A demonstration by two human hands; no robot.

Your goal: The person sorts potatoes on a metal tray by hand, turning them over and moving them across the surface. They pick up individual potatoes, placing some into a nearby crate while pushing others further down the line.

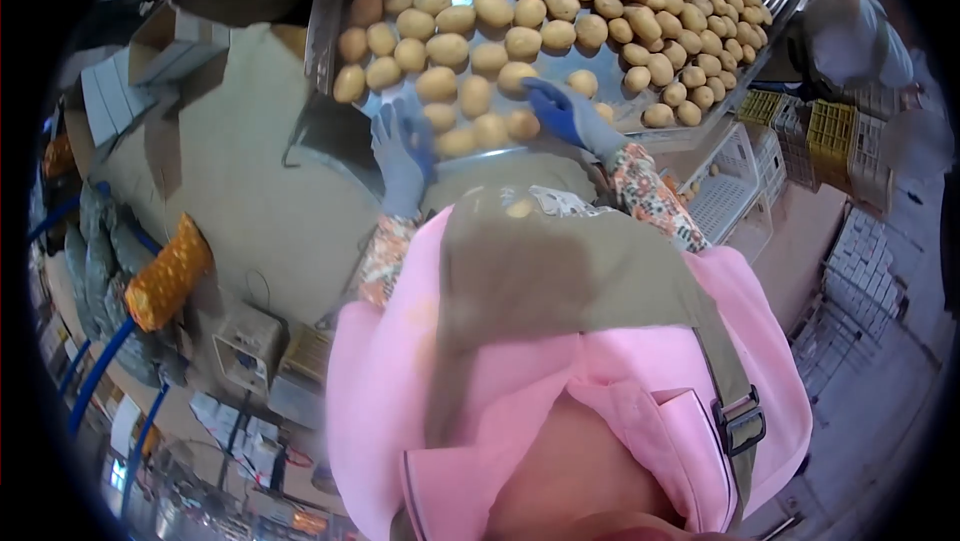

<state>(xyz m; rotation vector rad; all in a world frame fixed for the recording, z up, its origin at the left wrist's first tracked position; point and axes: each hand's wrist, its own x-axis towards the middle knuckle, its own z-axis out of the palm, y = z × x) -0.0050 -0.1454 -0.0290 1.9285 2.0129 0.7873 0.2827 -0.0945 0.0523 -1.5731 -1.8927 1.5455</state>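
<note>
Many potatoes [493, 9] lie spread over a metal sorting table [610, 69], packed more thickly toward its right side. My left hand [402, 149], in a grey and blue glove, is at the table's near left edge, upright beside the nearest potatoes. Its fingers are stretched out and slightly blurred. My right hand [572, 116], gloved the same way, reaches over the near edge with fingers extended, close to a potato [518, 77]. Several potatoes [490, 129] lie between the two hands. No potato is seen gripped in either hand.
White plastic crates [735, 186] stand right of the table, with yellow crates [832, 141] beyond. Another person [855, 36] is at the upper right. On the left are cardboard boxes [175, 46], a filled orange mesh sack [168, 276] and a small crate [246, 346].
</note>
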